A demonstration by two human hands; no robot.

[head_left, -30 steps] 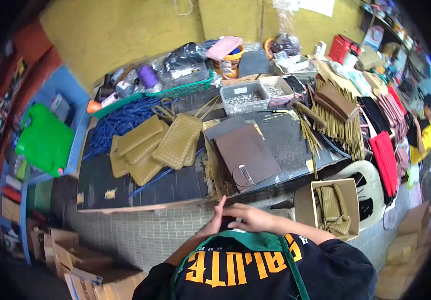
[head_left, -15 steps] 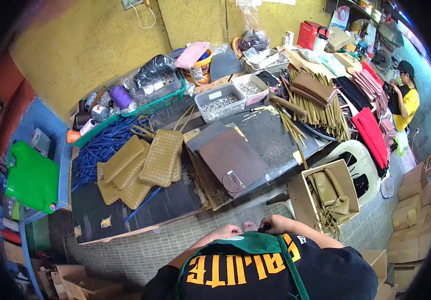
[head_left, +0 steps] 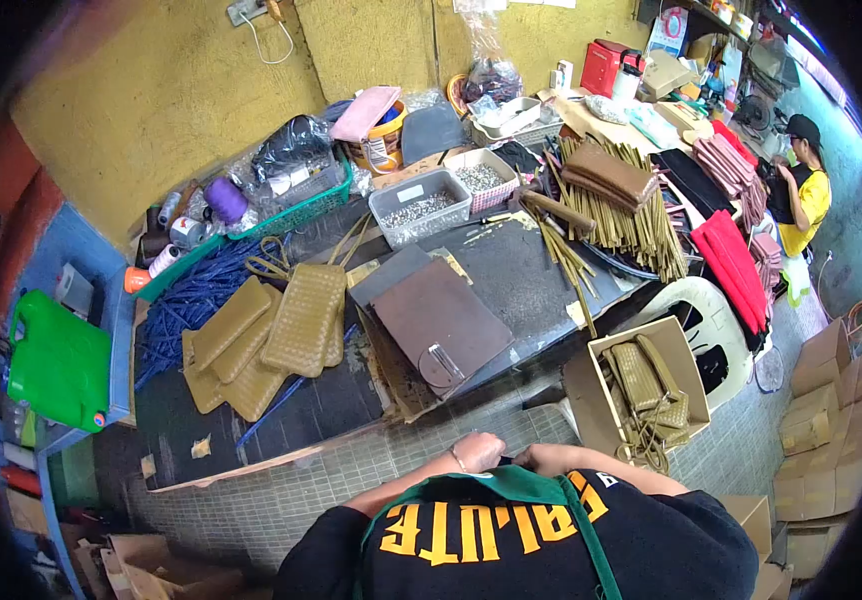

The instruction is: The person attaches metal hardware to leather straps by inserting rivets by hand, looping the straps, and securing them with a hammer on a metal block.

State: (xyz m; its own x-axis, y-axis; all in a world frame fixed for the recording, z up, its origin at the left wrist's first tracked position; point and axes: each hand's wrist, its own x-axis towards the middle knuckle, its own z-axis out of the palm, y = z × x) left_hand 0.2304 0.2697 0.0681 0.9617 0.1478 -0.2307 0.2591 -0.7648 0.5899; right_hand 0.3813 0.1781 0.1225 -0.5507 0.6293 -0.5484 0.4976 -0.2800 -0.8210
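Note:
My left hand (head_left: 478, 452) is closed in front of my chest, knuckles up, just above the green apron (head_left: 526, 486). My right hand (head_left: 545, 459) is close on its right, with its fingers curled inward and partly hidden. A small dark thing shows between the two hands, too little of it to name. Beyond them on the dark table lie several woven tan pouches (head_left: 311, 315), some with straps. Nearer the middle of the table is a brown flat board (head_left: 441, 320) with a small clear piece on its front corner.
A cardboard box (head_left: 591, 405) with woven tan bags sits on the right by a white plastic chair (head_left: 741, 375). Tubs of metal bits (head_left: 421, 205), blue strips (head_left: 186, 315), tan strips (head_left: 641, 235) and thread spools (head_left: 226, 200) crowd the table. A co-worker (head_left: 801, 200) stands far right.
My hands have drawn together, and my left hand has risen and moved slightly right. The camera view has shifted a little, so the table appears further left.

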